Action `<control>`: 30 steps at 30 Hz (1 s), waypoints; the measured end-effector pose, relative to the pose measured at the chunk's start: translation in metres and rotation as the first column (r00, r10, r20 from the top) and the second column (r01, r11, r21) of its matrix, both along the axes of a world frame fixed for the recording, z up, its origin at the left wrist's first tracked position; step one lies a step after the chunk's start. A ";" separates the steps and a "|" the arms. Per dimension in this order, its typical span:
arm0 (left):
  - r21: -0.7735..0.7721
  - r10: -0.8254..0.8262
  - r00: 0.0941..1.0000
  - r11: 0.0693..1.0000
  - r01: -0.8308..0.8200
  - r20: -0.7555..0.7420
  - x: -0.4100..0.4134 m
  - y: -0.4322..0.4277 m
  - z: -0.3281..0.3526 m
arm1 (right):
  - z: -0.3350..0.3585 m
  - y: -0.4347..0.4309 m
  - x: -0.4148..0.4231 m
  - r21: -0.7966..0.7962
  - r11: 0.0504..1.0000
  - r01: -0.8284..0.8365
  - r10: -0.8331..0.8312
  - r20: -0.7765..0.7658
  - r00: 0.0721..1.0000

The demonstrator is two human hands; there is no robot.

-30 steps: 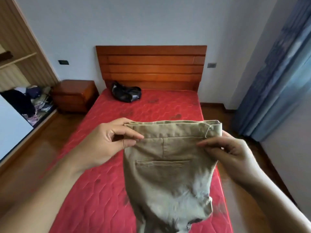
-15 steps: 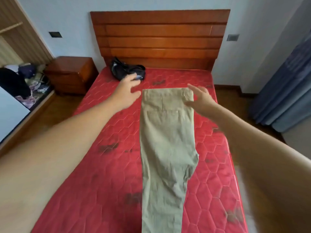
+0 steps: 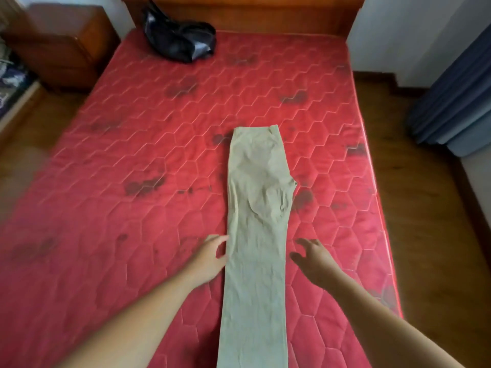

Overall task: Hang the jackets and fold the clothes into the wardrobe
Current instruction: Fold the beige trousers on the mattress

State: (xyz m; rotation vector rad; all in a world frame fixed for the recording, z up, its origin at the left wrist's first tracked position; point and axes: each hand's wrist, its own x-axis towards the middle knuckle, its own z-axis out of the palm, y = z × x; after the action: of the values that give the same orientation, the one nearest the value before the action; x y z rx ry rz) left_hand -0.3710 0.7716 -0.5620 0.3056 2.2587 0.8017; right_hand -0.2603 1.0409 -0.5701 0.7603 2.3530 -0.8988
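Observation:
Khaki trousers [image 3: 256, 213] lie flat and lengthwise on the red mattress [image 3: 148, 160], folded leg on leg, waistband towards the headboard. My left hand [image 3: 210, 257] hovers at the left edge of the legs, fingers spread, just touching the cloth. My right hand [image 3: 313, 258] is open just right of the legs, a small gap from the cloth. Neither hand holds anything. A dark crumpled jacket [image 3: 179, 39] lies near the head of the bed.
A wooden headboard [image 3: 265, 11] closes the far end. A brown nightstand [image 3: 58, 46] stands at the left. Blue curtains [image 3: 457, 102] hang at the right. Wooden floor [image 3: 430, 235] runs along both sides of the bed. Clothes show at the far left edge.
The trousers went from held up by the waistband to lying flat on the mattress. Both hands let go and drew back from the waistband to the leg section.

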 end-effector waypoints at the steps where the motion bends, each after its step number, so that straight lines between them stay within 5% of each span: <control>1: -0.015 0.031 0.998 0.999 -0.030 0.051 0.017 -0.004 -0.024 | -0.021 -0.008 0.017 -0.021 1.000 0.023 -0.022 0.032 0.999; 7: -0.126 0.332 0.887 0.943 -0.307 0.321 0.129 -0.038 -0.142 | -0.132 -0.071 0.121 -0.194 0.923 0.333 -0.284 0.240 0.928; 13: -0.185 0.511 0.733 0.856 -0.482 0.449 0.208 -0.077 -0.191 | -0.174 -0.119 0.188 -0.298 0.726 0.620 -0.577 0.225 0.785; 16: -0.104 0.436 0.709 0.882 -0.460 0.554 0.228 -0.084 -0.182 | -0.173 -0.127 0.203 -0.402 0.705 0.584 -0.524 0.259 0.811; 19: -0.065 0.341 0.727 0.923 -0.380 0.595 0.232 -0.093 -0.166 | -0.155 -0.125 0.207 -0.426 0.797 0.428 -0.405 0.148 0.902; 24: 0.029 0.427 0.618 0.808 -0.589 0.660 0.233 -0.106 -0.136 | -0.130 -0.127 0.221 -0.341 0.885 0.318 -0.379 -0.128 0.917; 28: -0.005 0.439 0.542 0.781 -0.625 0.717 0.247 -0.109 -0.132 | -0.123 -0.143 0.238 -0.595 0.647 0.478 -0.515 0.121 0.849; 30: -0.080 0.431 0.543 0.830 -0.552 0.721 0.261 -0.114 -0.137 | -0.135 -0.152 0.252 -0.511 0.698 0.502 -0.482 0.183 0.857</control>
State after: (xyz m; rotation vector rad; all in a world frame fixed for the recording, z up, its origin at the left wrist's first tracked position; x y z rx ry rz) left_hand -0.1098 0.6575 -0.6992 -0.5537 1.5050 1.1479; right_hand -0.0079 0.8891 -0.7050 1.1593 1.7109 -1.6746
